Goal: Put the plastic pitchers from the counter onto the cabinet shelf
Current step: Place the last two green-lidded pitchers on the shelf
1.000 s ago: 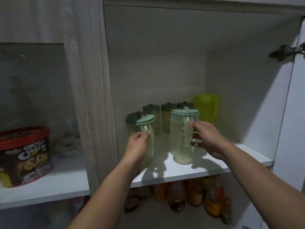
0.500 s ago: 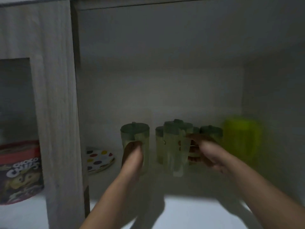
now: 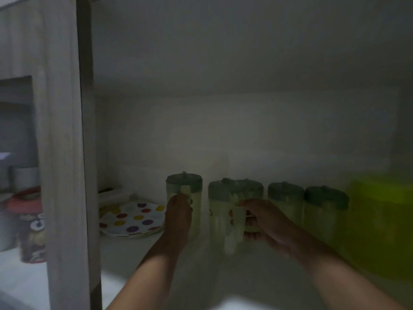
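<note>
Two pitchers held at the cabinet shelf — both by the handle.
Left hand clamped on the left pitcher, right hand on the middle pitcher — judged light, rigid, smooth plastic.

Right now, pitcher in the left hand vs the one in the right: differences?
The left-hand pitcher stands alone beside the polka-dot plate; the right-hand pitcher sits against the row of lidded pitchers. The left hand covers its handle from the front; the right hand takes its handle from the side. Both are pale green, dark-lidded and upright.
</note>
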